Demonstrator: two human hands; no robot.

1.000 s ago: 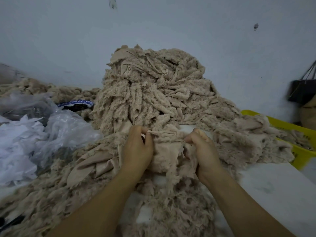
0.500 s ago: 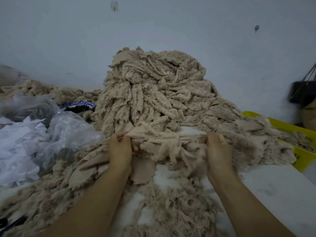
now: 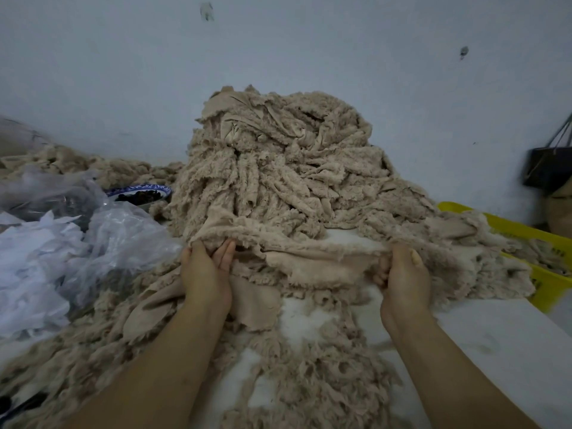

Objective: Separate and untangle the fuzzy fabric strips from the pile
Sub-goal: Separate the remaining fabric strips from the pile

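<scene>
Head view: the left hand (image 3: pixel 205 274) and right hand (image 3: pixel 402 274) hold one beige fuzzy strip (image 3: pixel 309 258) stretched flat between them, just above the white table (image 3: pixel 479 329). The left fingers (image 3: pixel 227 255) are curled up under the strip's left end and pinch it. The right thumb lies on top of the other end, with the fingers folded beneath, gripping it. The strip hangs right in front of the tall pile (image 3: pixel 278 168), its far edge touching the pile's foot. More scraps (image 3: pixel 325 382) lie between the forearms. Plastic bags (image 3: pixel 117 236) and a bowl (image 3: pixel 139 195) sit to the left, and a yellow basket (image 3: pixel 526 233) to the right.
</scene>
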